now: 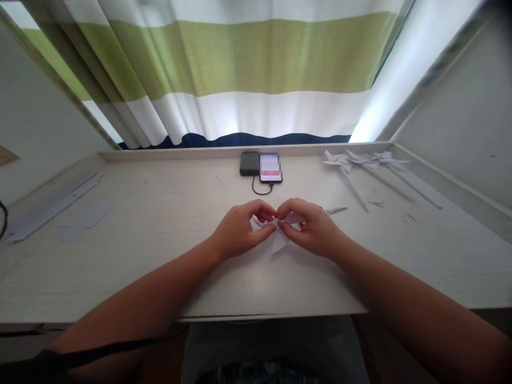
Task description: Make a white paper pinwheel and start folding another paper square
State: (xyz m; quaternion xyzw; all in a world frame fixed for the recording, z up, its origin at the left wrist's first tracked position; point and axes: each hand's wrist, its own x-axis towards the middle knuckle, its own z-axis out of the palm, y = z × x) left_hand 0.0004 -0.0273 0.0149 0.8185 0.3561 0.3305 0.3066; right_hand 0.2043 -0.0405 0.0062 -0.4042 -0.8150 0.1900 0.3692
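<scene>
A white paper pinwheel [280, 244] with pointed flaps is pinched between my two hands over the front middle of the table. My left hand [239, 230] grips it from the left, thumb and fingertips closed at its centre. From the other side my right hand [317, 228] pinches the same spot, so the fingertips of both hands nearly meet. Fingers cover much of the paper. Just beyond the right hand lie scissors [336, 210], their blades showing and their handles mostly hidden behind that hand.
Several white pinwheels on paper sticks [384, 181] lie at the back right, with small brownish scraps [408, 217] close by. A black power bank [250, 164] is cabled to a phone [271, 167] at the back. Rolled paper sticks [56, 208] and paper sheets [90, 212] lie left.
</scene>
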